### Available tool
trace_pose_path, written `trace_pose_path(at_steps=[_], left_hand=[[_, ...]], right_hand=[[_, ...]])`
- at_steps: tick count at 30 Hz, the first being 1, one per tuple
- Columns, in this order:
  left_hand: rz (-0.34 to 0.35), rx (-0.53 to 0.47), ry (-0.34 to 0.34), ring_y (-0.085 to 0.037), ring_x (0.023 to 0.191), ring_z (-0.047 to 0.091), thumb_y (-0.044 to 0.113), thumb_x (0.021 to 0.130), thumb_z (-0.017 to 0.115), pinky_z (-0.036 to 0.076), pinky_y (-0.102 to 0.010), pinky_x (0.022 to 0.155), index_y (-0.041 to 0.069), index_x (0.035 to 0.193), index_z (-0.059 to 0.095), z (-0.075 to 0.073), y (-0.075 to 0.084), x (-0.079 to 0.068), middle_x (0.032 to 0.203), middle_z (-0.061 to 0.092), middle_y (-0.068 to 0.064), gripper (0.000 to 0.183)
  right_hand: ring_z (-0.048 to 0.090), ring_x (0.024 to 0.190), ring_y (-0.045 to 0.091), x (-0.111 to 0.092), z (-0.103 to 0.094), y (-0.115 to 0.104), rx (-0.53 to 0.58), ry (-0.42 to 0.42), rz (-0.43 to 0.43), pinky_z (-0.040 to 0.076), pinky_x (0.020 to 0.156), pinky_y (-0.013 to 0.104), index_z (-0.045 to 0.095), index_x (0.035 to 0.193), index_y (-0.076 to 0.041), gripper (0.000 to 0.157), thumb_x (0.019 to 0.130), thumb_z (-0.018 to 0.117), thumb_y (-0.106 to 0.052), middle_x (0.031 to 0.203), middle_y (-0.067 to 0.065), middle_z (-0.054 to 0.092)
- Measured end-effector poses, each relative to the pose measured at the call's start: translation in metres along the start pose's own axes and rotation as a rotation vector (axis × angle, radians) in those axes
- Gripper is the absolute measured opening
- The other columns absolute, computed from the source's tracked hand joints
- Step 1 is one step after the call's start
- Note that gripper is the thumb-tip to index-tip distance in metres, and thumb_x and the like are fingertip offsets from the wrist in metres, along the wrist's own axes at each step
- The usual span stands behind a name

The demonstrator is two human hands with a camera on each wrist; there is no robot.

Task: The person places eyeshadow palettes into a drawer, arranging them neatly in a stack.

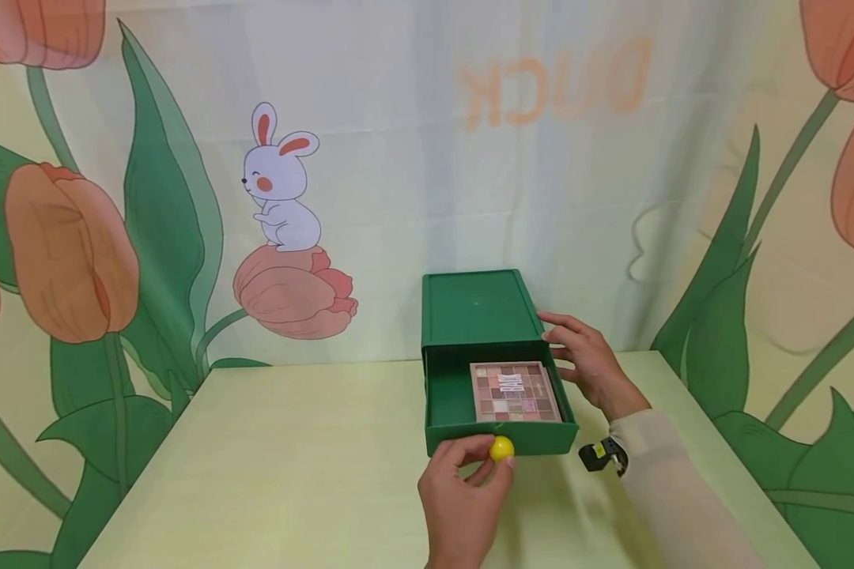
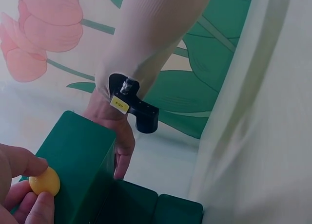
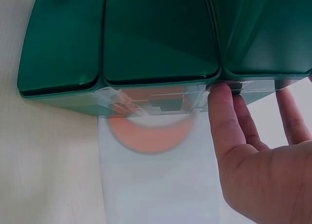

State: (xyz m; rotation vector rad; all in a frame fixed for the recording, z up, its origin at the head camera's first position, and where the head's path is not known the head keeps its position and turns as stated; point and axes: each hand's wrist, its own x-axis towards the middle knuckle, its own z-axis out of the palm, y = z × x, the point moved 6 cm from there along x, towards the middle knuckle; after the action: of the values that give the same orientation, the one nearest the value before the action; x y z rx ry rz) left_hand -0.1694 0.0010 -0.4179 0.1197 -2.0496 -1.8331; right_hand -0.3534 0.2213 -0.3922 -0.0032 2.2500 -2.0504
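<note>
A green box [image 1: 473, 308] stands near the wall with its drawer [image 1: 541, 441] pulled out towards me. Inside the drawer, on its right side, lies a flat makeup palette [image 1: 515, 391] with a grid of brownish and pink squares. My left hand [image 1: 462, 502] pinches the round yellow knob [image 1: 501, 449] on the drawer front between thumb and fingers. At the box's right side, my right hand [image 1: 591, 367] touches the wall with extended fingers [image 3: 226, 117], seen closely in the right wrist view. The left part of the drawer shows bare green bottom.
The pale table [image 1: 292, 458] extends left and right of the box. Behind it hangs a cloth backdrop [image 1: 398, 158] printed with tulips, a rabbit and mirrored lettering. A small black camera [image 1: 598, 454] sits on the right wrist.
</note>
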Motion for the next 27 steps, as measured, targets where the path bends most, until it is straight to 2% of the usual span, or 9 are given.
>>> trace_pose_path(at_steps=[5, 14, 20, 27], left_hand=[[0.044, 0.007, 0.012, -0.012, 0.09, 0.069, 0.015, 0.079, 0.093, 0.063, -0.023, 0.075, 0.02, 0.096, 0.081, 0.004, 0.001, 0.013, 0.094, 0.066, 0.005, 0.021], [0.128, -0.012, 0.01, -0.013, 0.087, 0.07, 0.016, 0.08, 0.092, 0.063, -0.022, 0.075, 0.017, 0.096, 0.081, 0.012, 0.001, 0.041, 0.095, 0.068, 0.002, 0.02], [0.122, -0.032, -0.002, -0.016, 0.091, 0.071, 0.017, 0.081, 0.092, 0.063, -0.023, 0.078, 0.016, 0.098, 0.08, 0.019, -0.002, 0.061, 0.097, 0.069, 0.0, 0.02], [0.112, -0.037, -0.013, -0.019, 0.094, 0.07, 0.019, 0.084, 0.09, 0.063, -0.022, 0.079, 0.016, 0.101, 0.079, 0.027, -0.004, 0.082, 0.099, 0.07, 0.001, 0.02]], right_hand=[[0.062, 0.12, 0.029, 0.001, 0.0, 0.0, 0.004, -0.005, -0.006, 0.056, 0.094, 0.037, 0.051, 0.158, -0.026, 0.054, 0.104, 0.056, -0.033, 0.157, 0.013, 0.05], [0.063, 0.117, 0.027, 0.003, -0.002, 0.0, 0.008, -0.003, -0.004, 0.058, 0.089, 0.034, 0.052, 0.157, -0.025, 0.055, 0.103, 0.059, -0.031, 0.154, 0.012, 0.052], [0.064, 0.113, 0.024, 0.002, -0.002, 0.0, 0.02, -0.014, -0.009, 0.059, 0.089, 0.034, 0.052, 0.157, -0.023, 0.054, 0.104, 0.058, -0.029, 0.14, 0.006, 0.059], [0.065, 0.111, 0.02, 0.0, -0.002, -0.003, 0.01, -0.02, -0.003, 0.057, 0.094, 0.037, 0.051, 0.158, -0.024, 0.054, 0.105, 0.057, -0.029, 0.131, 0.0, 0.059]])
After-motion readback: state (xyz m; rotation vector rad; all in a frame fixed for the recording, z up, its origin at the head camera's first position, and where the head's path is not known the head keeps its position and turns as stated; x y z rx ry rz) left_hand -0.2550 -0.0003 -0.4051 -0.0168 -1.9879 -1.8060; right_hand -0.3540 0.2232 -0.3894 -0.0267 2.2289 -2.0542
